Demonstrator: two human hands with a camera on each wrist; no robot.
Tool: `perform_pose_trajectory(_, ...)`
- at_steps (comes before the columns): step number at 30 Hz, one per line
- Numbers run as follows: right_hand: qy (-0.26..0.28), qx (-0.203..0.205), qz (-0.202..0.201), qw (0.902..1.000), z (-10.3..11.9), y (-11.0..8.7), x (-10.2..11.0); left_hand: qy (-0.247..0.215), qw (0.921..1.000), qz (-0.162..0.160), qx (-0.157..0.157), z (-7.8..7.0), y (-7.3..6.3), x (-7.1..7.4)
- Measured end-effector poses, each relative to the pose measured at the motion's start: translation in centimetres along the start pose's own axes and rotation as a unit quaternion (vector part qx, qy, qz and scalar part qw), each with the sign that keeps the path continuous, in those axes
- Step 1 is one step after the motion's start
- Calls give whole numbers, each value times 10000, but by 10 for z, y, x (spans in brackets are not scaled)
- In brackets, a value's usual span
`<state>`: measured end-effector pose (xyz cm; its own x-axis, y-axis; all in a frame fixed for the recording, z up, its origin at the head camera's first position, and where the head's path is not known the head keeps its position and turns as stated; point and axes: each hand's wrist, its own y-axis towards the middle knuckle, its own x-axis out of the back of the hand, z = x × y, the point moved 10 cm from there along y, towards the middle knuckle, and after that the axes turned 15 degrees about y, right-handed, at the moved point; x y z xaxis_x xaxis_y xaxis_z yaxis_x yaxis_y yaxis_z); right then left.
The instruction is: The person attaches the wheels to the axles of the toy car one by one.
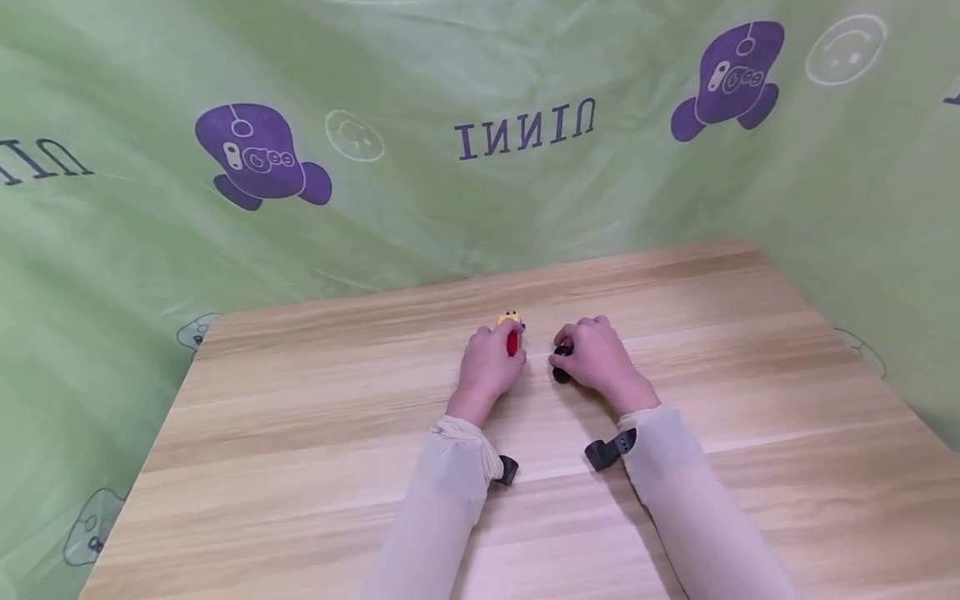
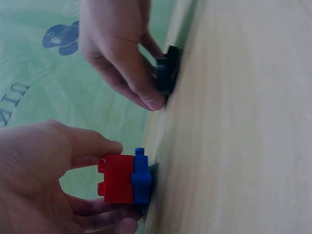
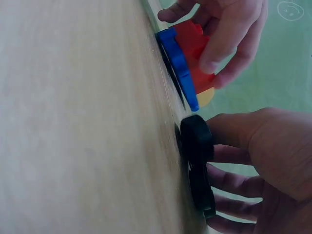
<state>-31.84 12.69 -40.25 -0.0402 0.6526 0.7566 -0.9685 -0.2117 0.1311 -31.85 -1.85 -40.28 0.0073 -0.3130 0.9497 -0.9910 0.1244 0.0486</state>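
My left hand [image 1: 491, 358] pinches a toy block build between thumb and fingers, low over the table. In the left wrist view its red block [image 2: 119, 179] sits on a blue base [image 2: 141, 179]. A yellow block [image 3: 205, 97] shows at one end in the right wrist view. My right hand [image 1: 598, 354] grips a black piece with rounded ends [image 3: 197, 139] at the tabletop, thumb at one end and fingers along the other. Whether this is one part or two touching parts, I cannot tell. A small gap separates the hands.
Both hands are over the far half of a wood-grain table [image 1: 315, 433]. Behind it hangs a green printed cloth [image 1: 420, 217]. Black wrist devices [image 1: 603, 452] stick out from the pale sleeves [image 1: 442, 508].
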Motion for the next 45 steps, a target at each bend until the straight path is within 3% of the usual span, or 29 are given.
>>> perform_pose_trajectory(5, 543, -41, 21, 9985, 3, 1, 2, -1042, 9943, 12, 230, 13, -3, 4)
perform_pose_trajectory(7, 915, -72, 47, 9958, 6, 2, 4, -1501, 9879, 78, 388, 19, -4, 5)
perform_pose_trajectory(9, 1302, -100, 32, 9914, 10, 2, 6, -2092, 9762, 113, 554, 23, -4, 7)
perform_pose_trajectory(10, 1506, -126, 3, 9885, 12, 2, 8, -2411, 9685, 119, 613, 25, -4, 9)
perform_pose_trajectory(13, 2086, -241, -135, 9776, 17, 1, 14, -3494, 9343, 147, 695, 25, -2, 12)
perform_pose_trajectory(17, 2973, -388, -225, 9537, 18, 1, 18, -4514, 8887, 222, 772, 22, -1, 13)
perform_pose_trajectory(22, 4012, -643, -323, 9132, 16, -1, 19, -5075, 8558, 524, 852, 15, -2, 9)
perform_pose_trajectory(26, 4968, -664, -444, 8642, 18, -1, 21, -5205, 8470, 671, 853, 12, -3, 8)
perform_pose_trajectory(33, 6633, -310, -399, 7467, 28, 0, 29, -5394, 8318, 1049, 777, 6, -4, 8)
perform_pose_trajectory(35, 6875, -263, -432, 7245, 29, 1, 31, -5444, 8285, 1105, 711, 4, -4, 9)
perform_pose_trajectory(37, 6993, -248, -499, 7126, 30, 1, 33, -5487, 8253, 1153, 674, 3, -4, 10)
perform_pose_trajectory(39, 7025, -261, -574, 7089, 29, 0, 33, -5526, 8223, 1207, 621, 2, -5, 9)
perform_pose_trajectory(45, 6997, -312, -754, 7097, 27, -3, 35, -5648, 8123, 1337, 583, -2, -7, 5)
